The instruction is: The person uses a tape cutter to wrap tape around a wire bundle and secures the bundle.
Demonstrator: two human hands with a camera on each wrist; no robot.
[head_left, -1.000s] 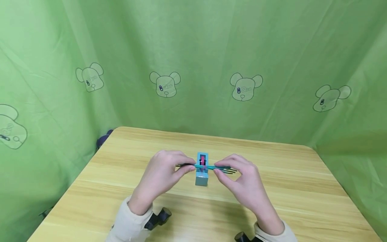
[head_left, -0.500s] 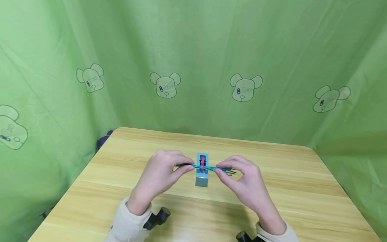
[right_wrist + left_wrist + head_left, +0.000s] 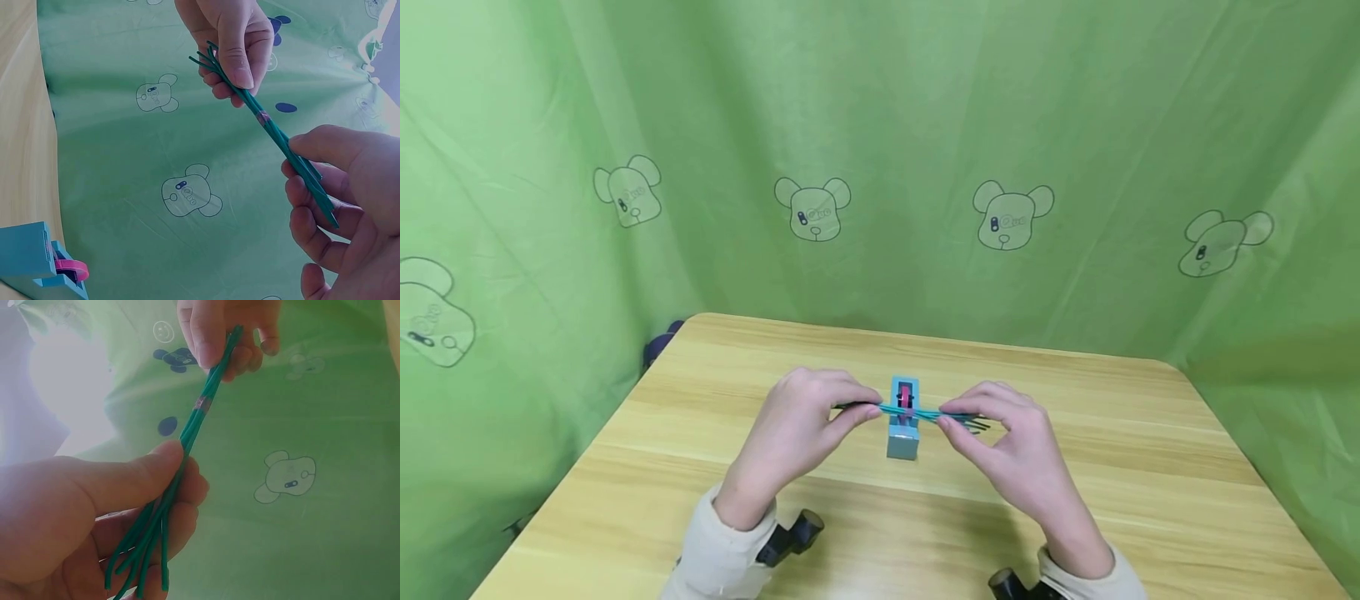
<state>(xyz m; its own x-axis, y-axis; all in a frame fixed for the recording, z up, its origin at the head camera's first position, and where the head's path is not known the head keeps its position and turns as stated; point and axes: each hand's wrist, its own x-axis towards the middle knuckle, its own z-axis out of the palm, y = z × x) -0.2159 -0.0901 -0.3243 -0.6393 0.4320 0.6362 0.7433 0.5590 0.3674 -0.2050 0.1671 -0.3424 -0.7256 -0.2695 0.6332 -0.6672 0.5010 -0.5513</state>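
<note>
A bundle of thin green wire-like strands [image 3: 929,415] is held level above the table. A narrow pinkish band of tape [image 3: 202,404] goes around its middle. My left hand [image 3: 797,429] pinches one side of the bundle between thumb and fingers. On the other side, my right hand [image 3: 1018,446] pinches it the same way. In the left wrist view, loose strand ends fan out below the left thumb. Past the right hand's fingers, the ends also spread in the right wrist view. Behind the bundle in the head view stands a blue tape dispenser [image 3: 902,443], partly hidden by the strands.
The dispenser carries a pink tape roll [image 3: 74,270]. It stands on a light wooden table [image 3: 850,525]. A green curtain [image 3: 910,100] with bear-head prints hangs behind and beside the table. A dark purple object [image 3: 658,346] shows past the table's left edge.
Both hands keep their pinch on the bundle. The right hand has slid slightly to the right, so the fingertips stand a little farther apart. The dispenser stays in place.
</note>
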